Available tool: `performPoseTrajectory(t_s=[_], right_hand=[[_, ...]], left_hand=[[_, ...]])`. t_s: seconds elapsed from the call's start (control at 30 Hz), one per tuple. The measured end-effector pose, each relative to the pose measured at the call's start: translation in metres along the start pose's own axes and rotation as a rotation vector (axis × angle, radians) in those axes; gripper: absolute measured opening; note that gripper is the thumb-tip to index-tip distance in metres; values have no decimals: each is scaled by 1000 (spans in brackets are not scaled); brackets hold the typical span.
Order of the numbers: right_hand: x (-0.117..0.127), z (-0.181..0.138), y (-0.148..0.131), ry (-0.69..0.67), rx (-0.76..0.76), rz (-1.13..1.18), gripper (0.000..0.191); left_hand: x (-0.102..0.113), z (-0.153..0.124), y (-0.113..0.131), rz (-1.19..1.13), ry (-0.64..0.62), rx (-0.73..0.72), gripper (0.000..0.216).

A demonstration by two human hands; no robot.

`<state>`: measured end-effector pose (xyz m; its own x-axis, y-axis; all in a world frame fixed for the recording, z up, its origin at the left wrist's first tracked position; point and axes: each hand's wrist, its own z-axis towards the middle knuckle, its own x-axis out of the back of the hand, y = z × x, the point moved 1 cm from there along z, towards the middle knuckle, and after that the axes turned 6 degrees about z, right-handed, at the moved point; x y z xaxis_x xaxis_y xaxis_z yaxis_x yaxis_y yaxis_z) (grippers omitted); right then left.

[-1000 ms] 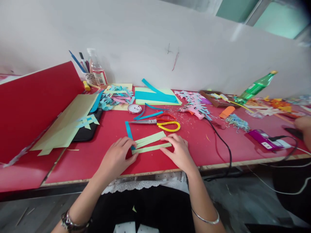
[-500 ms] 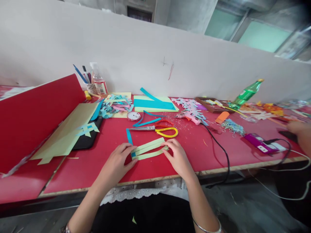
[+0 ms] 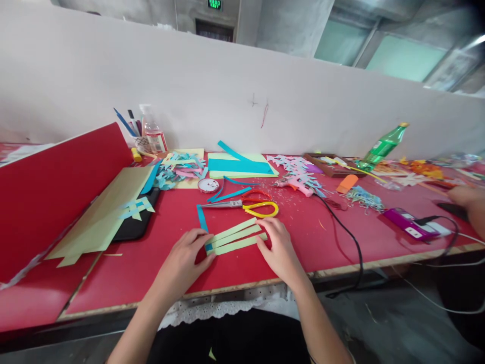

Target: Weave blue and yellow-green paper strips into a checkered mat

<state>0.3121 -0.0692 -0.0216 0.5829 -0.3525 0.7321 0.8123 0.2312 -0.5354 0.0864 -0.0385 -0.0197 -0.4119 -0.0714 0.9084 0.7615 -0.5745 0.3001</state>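
Three light green paper strips [image 3: 237, 235] lie side by side on the red table [image 3: 144, 263], fanning out to the right. My left hand [image 3: 185, 255] pinches their left ends, where a blue paper strip [image 3: 202, 219] crosses under them. My right hand [image 3: 278, 247] rests with curled fingers on their right ends. Yellow- and red-handled scissors [image 3: 250, 205] lie just beyond the strips.
A pink glue gun [image 3: 297, 184] with a black cord [image 3: 350, 237] sits right of the scissors. Green and blue paper sheets [image 3: 238, 165], paper scraps, a red board [image 3: 56, 187], a green bottle [image 3: 382, 146] and a purple device [image 3: 407, 223] are around. Another person's hand [image 3: 468, 199] is at far right.
The camera tilted up a little. My hands drew the green strips closer together and flatter on the table; my right hand slid slightly along their right ends.
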Motion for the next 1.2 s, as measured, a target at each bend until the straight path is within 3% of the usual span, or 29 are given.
performPoseTrajectory(t_s=[0.43, 0.93, 1.2], right_hand=[[-2, 3, -11, -134, -1, -211, 38], [0, 4, -16, -201, -3, -226, 42], [4, 1, -18, -237, 66, -231, 44]], left_hand=[[-5, -1, -2, 8, -19, 57, 40], [-7, 2, -6, 5, 3, 35, 38], [-1, -7, -3, 52, 119, 75, 41]])
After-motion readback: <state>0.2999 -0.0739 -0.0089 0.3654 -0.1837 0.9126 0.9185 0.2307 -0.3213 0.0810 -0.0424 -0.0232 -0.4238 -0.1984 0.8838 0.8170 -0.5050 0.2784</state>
